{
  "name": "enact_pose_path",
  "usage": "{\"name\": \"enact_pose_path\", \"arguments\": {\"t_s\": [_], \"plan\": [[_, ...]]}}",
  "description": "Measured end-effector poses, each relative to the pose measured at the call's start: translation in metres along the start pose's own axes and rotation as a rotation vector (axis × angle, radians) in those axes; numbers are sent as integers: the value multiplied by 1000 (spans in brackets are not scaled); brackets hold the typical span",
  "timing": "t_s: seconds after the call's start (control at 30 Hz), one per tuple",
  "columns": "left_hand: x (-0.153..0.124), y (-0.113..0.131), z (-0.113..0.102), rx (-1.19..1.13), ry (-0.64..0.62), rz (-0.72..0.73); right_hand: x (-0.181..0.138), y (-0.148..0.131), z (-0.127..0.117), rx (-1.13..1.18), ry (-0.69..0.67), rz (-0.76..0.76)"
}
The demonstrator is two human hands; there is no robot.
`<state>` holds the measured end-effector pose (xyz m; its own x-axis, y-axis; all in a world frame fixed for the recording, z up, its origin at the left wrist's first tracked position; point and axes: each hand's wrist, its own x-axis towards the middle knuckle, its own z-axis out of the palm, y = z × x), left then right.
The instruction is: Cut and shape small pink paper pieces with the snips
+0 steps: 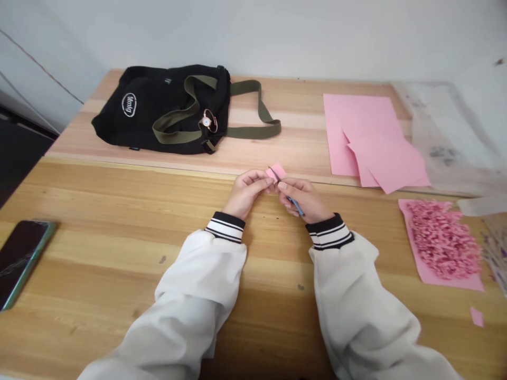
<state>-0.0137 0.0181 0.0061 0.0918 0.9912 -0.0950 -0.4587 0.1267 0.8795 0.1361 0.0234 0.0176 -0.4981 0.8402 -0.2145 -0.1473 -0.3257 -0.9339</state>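
In the middle of the table, my left hand (250, 191) pinches a small pink paper piece (279, 170) between thumb and fingers. My right hand (304, 199), close beside it, is closed on a slim tool (295, 205) with a dark narrow tip and a blue rear part. The dark tip lies across the paper, and fingers cover the tool's middle, so its exact kind is unclear. To the right, a heap of small curled pink paper pieces (443, 240) rests on a pink sheet.
Larger pink paper sheets (368, 126) overlap at the back right, beside clear plastic wrapping (451, 142). A black bag (158, 113) with a wristwatch (207, 122) on it lies at the back left. A phone (24, 258) is at the left edge; a pink scrap (477, 316) lies lower right.
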Motion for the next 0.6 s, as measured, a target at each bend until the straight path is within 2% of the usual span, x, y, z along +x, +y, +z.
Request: {"name": "enact_pose_path", "arguments": {"t_s": [0.6], "plan": [[1, 0, 0, 39, -8, -6, 0, 0, -1, -30, -1, 11]]}}
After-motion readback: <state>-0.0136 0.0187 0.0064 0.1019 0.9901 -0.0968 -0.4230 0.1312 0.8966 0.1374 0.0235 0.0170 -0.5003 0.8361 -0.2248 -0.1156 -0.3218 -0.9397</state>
